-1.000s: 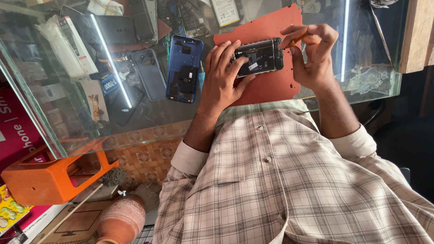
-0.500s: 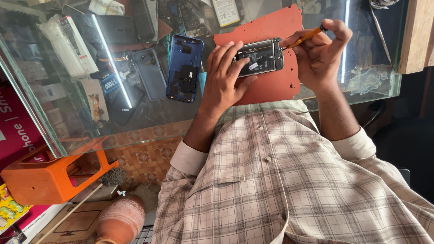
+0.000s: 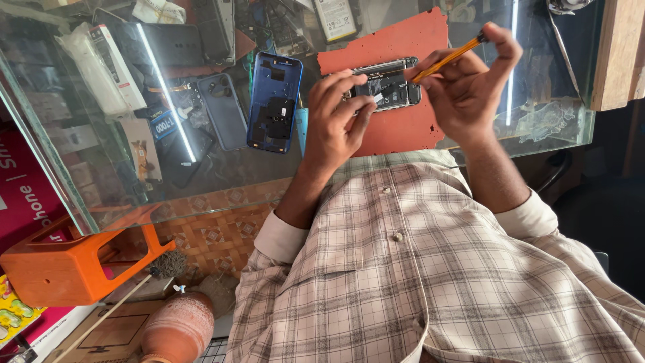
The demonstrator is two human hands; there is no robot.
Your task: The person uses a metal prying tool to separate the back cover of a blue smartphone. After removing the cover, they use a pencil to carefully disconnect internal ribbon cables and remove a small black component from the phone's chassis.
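Two hands: both over an opened phone (image 3: 384,86) on the red mat (image 3: 396,40).
Left hand (image 3: 336,117): fingers curled, steadying the phone.
Right hand (image 3: 467,84): pinching an orange screwdriver (image 3: 449,57), tip at the phone's edge.
Beside: blue back cover (image 3: 274,102) on the glass counter (image 3: 222,175).

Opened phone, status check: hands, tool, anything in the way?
Left hand steadying opened phone on red mat. Right hand gripping orange screwdriver, tip at phone. Blue back cover alongside, clear.

Bright daylight is filling the picture. Two long white light stripes are shining as glare on the glass bench (image 3: 201,195). The right edge is staying dark. Everything is looking sharp.
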